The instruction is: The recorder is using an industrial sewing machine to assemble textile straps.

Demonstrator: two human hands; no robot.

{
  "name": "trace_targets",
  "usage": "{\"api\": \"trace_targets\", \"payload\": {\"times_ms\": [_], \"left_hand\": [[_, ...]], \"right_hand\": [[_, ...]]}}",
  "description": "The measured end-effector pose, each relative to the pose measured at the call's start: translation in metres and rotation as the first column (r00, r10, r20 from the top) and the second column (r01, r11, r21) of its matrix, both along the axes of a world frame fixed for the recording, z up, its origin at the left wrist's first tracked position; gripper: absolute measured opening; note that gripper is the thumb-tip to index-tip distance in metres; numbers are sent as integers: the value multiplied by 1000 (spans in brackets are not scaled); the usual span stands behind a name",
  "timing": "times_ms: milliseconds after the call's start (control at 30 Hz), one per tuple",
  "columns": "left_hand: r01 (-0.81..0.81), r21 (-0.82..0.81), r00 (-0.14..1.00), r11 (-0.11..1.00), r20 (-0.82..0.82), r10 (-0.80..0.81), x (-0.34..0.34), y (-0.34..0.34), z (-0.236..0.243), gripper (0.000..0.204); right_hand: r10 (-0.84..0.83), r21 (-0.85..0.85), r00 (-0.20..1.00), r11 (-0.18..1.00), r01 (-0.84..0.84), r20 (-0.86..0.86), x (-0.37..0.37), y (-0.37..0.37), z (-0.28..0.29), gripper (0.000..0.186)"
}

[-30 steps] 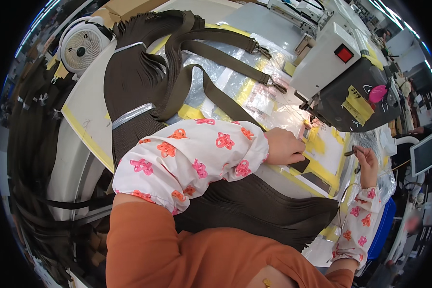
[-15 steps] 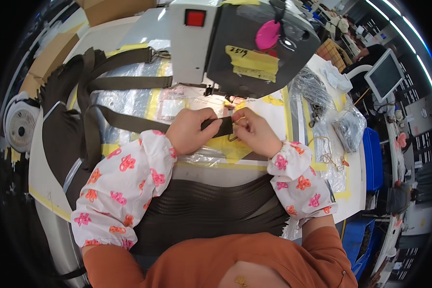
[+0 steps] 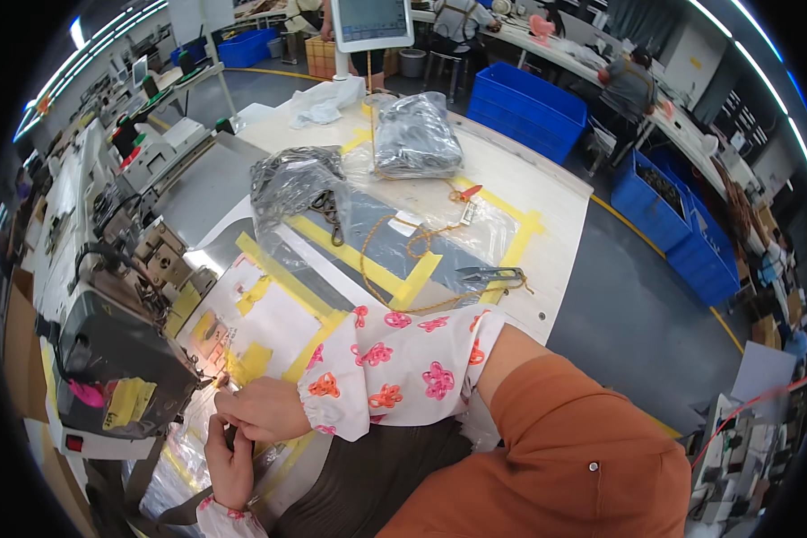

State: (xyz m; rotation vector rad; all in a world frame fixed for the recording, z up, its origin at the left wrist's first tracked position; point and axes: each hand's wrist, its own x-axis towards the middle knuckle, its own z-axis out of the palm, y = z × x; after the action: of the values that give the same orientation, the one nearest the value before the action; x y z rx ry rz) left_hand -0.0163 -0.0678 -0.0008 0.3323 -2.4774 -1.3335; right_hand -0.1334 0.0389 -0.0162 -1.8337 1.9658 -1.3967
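Left hand [image 3: 230,466]: beside sewing machine [image 3: 108,359], apparently pinching dark webbing [image 3: 231,437] (mostly hidden)
Right hand [image 3: 264,410]: curled there too; we can't tell its hold
Webbing step: likely positioning; next calls for steadiness

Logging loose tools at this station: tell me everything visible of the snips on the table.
The snips are small, grey and metallic-looking, with slim pointed blades toward the picture's left and the handle end toward the right. The tips look slightly parted. They lie flat on the pale table near its right edge, by yellow tape. A yellow-brown cord reaches the handle end; how it is fastened is too small to tell. Neither the left hand nor the right hand touches them.
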Motion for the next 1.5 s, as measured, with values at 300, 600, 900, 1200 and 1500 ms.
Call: {"api": "trace_targets", "payload": {"times_ms": [300, 600, 900, 1200, 1500], "left_hand": [[-78, -434, 997, 898, -9, 83, 2, 5, 0, 6], [-67, 94, 997, 993, -17, 69, 6, -16, -5, 18], [-46, -517, 990, 855, -135, -28, 2, 2, 3, 23], [-41, -830, 994, 556, -89, -60, 8, 6, -2, 35], [-78, 299, 997, 951, 26, 73, 8, -12, -2, 19]], "right_hand": [[-81, 266, 939, 964, -12, 333, 1, -14, -10, 42], [184, 203, 970, 956, -214, 159, -15, -10, -5, 33], [-6, 271, 707, 926, -263, 707, -13, 5, 5, 38], [-143, 345, 620, 913, -219, 772, -6, -1, 9, 39], [-4, 277, 868, 948, -154, 496, 1, 3, 14, 31]]}}
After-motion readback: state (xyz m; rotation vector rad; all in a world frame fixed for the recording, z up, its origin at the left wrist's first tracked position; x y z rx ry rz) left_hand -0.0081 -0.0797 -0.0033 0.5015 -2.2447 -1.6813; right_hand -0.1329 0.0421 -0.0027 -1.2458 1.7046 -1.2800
